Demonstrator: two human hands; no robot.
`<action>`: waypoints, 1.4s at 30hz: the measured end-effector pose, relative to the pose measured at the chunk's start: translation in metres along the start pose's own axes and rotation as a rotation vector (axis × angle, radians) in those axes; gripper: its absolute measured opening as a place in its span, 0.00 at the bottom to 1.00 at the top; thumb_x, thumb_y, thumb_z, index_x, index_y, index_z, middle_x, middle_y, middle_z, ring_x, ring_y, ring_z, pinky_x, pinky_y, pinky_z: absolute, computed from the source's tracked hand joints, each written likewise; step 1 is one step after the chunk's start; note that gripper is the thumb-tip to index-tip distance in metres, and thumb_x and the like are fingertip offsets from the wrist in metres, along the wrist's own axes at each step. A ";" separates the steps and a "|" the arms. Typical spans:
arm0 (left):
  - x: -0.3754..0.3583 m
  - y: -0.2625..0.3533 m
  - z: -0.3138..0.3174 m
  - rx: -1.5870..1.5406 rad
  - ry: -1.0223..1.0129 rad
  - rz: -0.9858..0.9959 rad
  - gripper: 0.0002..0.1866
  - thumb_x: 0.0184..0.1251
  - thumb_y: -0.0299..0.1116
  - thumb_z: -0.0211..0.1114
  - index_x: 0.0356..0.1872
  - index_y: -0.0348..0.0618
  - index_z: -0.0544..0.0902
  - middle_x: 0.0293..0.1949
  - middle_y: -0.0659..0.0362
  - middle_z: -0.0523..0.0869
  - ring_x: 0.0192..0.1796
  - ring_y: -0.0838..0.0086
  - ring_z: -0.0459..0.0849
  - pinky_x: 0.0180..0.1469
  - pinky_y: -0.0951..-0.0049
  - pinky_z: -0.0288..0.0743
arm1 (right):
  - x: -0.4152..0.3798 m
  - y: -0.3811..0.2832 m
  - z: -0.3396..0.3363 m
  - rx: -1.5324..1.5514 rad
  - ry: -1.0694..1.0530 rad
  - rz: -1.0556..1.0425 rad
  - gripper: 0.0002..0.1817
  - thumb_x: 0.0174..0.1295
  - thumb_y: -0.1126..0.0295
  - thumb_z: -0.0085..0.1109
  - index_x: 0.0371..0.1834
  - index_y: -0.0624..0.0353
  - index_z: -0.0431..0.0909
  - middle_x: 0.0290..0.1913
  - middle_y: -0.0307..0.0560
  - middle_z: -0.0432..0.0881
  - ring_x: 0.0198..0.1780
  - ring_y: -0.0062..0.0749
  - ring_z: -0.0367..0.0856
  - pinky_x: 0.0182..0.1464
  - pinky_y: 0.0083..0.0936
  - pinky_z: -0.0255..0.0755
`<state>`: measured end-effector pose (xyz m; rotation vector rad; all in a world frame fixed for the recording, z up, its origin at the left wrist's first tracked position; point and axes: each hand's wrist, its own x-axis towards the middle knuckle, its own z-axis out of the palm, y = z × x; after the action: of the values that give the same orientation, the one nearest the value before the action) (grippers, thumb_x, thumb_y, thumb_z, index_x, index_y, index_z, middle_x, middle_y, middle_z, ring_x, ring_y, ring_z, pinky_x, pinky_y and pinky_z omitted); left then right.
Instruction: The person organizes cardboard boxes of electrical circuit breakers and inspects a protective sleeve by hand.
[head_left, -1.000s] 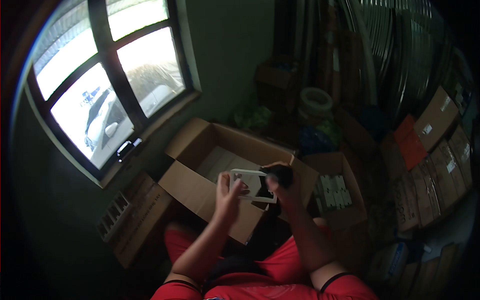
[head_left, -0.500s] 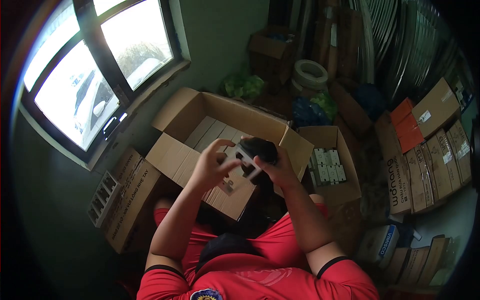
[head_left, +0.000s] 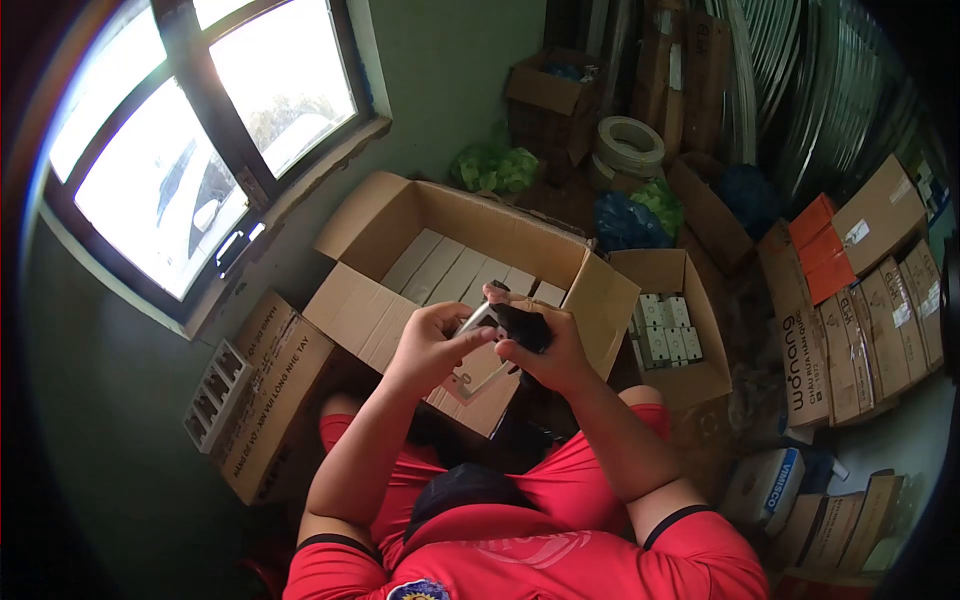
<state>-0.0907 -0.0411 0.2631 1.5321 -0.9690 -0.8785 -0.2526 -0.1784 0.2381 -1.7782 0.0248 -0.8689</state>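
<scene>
Both my hands are together over the open cardboard box (head_left: 350, 318). My left hand (head_left: 440, 345) has its fingers closed on a pale rectangular frame (head_left: 485, 384), thumb pressed near its upper part. In my right hand (head_left: 555, 350) is a black object (head_left: 524, 326), its exact kind not clear, held against the frame's upper right side. Where the two meet, the fingers partly hide them. Long white boxes (head_left: 455, 272) lie side by side inside the cardboard box behind my hands.
At the right, a smaller carton (head_left: 700, 388) holds several white pieces (head_left: 668, 330). A white slotted part (head_left: 217, 396) rests on a flat carton (head_left: 282, 405) at the left. Green bags (head_left: 495, 170), a blue bag (head_left: 630, 222) and a tape-like roll (head_left: 630, 145) stand behind.
My left fingers, raised and apart before, have closed on the frame. The frame now shows lower and more clearly between my hands. The whole view has shifted slightly.
</scene>
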 end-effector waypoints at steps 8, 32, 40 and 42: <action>-0.005 0.021 -0.015 0.373 0.094 0.124 0.16 0.62 0.42 0.76 0.42 0.40 0.91 0.21 0.61 0.83 0.24 0.81 0.79 0.28 0.72 0.72 | 0.006 -0.018 -0.005 -0.059 -0.223 0.102 0.41 0.65 0.57 0.70 0.78 0.62 0.65 0.77 0.59 0.68 0.76 0.42 0.70 0.72 0.33 0.67; 0.008 -0.006 0.055 -0.240 0.211 0.132 0.29 0.83 0.53 0.53 0.73 0.43 0.72 0.21 0.74 0.60 0.20 0.88 0.60 0.23 0.83 0.62 | 0.010 0.017 0.004 0.199 0.299 -0.160 0.57 0.71 0.29 0.41 0.84 0.66 0.35 0.86 0.57 0.35 0.86 0.42 0.37 0.83 0.41 0.35; 0.027 0.000 0.060 -0.664 0.438 0.080 0.26 0.82 0.54 0.53 0.69 0.47 0.77 0.24 0.71 0.66 0.20 0.89 0.62 0.20 0.83 0.62 | -0.003 0.013 0.019 0.090 0.209 -0.132 0.55 0.70 0.33 0.51 0.84 0.66 0.44 0.86 0.61 0.41 0.86 0.49 0.38 0.83 0.40 0.38; 0.024 0.002 0.061 -0.699 0.488 0.068 0.27 0.82 0.55 0.54 0.68 0.48 0.77 0.25 0.70 0.67 0.20 0.88 0.64 0.20 0.82 0.63 | -0.006 0.017 0.020 0.069 0.194 -0.134 0.53 0.70 0.34 0.53 0.84 0.62 0.49 0.85 0.62 0.44 0.86 0.51 0.42 0.82 0.41 0.42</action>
<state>-0.1364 -0.0869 0.2550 1.0207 -0.2988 -0.6483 -0.2386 -0.1663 0.2182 -1.6408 0.0019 -1.1234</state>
